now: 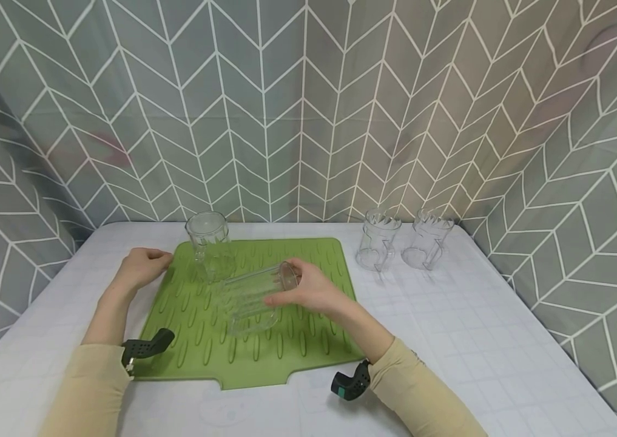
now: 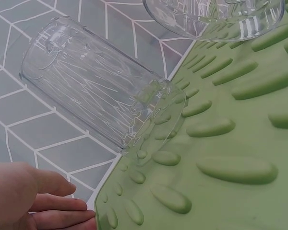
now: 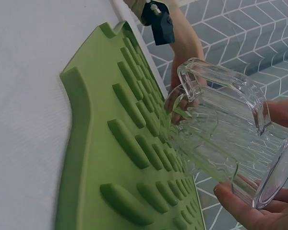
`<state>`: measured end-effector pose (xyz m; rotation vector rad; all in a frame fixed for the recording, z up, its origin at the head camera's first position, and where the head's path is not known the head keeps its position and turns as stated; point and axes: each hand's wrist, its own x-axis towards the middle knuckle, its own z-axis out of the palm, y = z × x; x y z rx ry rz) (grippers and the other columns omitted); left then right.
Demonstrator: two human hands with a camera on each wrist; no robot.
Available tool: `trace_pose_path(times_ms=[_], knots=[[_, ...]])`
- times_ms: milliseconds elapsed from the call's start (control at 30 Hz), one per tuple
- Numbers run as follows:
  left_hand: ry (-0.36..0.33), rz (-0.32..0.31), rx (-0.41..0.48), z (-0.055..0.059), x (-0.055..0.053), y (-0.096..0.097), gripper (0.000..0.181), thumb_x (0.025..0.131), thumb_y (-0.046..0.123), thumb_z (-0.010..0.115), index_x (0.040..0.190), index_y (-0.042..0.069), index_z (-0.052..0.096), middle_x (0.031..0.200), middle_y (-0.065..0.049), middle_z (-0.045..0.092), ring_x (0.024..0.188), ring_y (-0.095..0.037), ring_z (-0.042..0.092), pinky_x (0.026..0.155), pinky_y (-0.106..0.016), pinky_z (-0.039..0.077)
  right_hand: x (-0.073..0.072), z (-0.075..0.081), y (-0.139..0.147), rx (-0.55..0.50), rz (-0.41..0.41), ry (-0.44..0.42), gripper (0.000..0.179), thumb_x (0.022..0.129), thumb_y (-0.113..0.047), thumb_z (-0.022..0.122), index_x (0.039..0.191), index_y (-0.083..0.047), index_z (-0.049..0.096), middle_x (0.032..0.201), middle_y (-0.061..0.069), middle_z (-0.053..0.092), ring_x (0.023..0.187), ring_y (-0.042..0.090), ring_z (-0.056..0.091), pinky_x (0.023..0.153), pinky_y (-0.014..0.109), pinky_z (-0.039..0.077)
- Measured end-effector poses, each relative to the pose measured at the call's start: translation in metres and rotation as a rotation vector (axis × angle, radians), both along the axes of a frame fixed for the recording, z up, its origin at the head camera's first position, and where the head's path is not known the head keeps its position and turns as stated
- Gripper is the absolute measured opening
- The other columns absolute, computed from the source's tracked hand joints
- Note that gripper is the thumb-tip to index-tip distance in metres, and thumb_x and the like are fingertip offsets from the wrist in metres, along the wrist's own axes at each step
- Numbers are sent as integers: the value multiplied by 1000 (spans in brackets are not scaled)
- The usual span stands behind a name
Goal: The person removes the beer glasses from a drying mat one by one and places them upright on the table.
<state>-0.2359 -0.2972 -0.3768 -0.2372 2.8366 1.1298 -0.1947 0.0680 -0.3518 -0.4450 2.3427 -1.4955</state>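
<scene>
A clear glass mug (image 1: 253, 300) is tilted on its side over the green ridged drying mat (image 1: 210, 358). My right hand (image 1: 310, 288) grips it by its base end, thumb and fingers on opposite sides. The mug's mouth faces left, with its handle (image 3: 225, 79) on the side nearest me. Another glass mug (image 1: 209, 243) stands at the mat's back left and appears upside down. My left hand (image 1: 144, 267) rests beside the mat's left edge, fingers loosely bent and holding nothing. In the left wrist view its fingertips (image 2: 81, 223) reach the mat's corner.
Two more clear glass mugs (image 1: 378, 240) (image 1: 427, 240) stand side by side on the white table (image 1: 450, 340), right of the mat. A grey patterned curtain (image 1: 286, 121) rises behind the table's back edge.
</scene>
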Motion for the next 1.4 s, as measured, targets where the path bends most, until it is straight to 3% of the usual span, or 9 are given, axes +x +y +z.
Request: trace_pose_path(times_ms=[400,567,733,1133,1200,1267,1400], knots=[[17,-1,8,-2,-2,0,62,106,35,38,142,-16,41,135,-37,53,127,-53,48,103,-69,41,-2,0,2,-93,-5,-19,94,73,-26,89,150,-9,39,142,12,54,126,28,54,111,51,44],[36,-6,17,0,0,1,60,105,33,40,141,-16,43,134,-36,54,125,-52,50,103,-67,43,0,6,3,-129,-23,-14,97,73,-25,89,152,-9,36,146,9,51,132,29,50,113,50,42],[68,-16,37,6,3,0,57,104,30,46,140,-14,45,137,-37,50,123,-51,52,102,-64,45,2,13,5,-150,-56,3,95,72,-25,90,151,-11,39,148,7,49,137,28,46,115,49,40],[188,-3,127,27,7,2,58,103,37,52,140,-7,51,142,-33,50,125,-47,52,102,-57,47,3,21,11,-246,-40,11,83,78,-20,86,148,-13,42,138,5,57,127,27,55,107,48,47],[196,-6,152,30,7,2,58,103,37,53,141,-6,51,142,-31,51,122,-41,55,103,-56,46,4,23,12,-260,-46,13,85,77,-19,86,149,-13,41,141,6,56,128,28,54,108,49,46],[206,-10,170,33,8,2,58,102,38,54,141,-5,51,141,-27,53,113,-23,61,104,-53,47,4,24,13,-269,-56,10,88,77,-18,86,151,-12,38,143,6,54,129,27,53,110,49,44],[227,-18,203,40,11,3,59,101,40,57,142,-2,52,120,7,65,94,11,53,106,-47,48,4,27,14,-293,-62,21,91,78,-17,84,153,-8,34,142,9,54,128,28,54,111,48,44]])
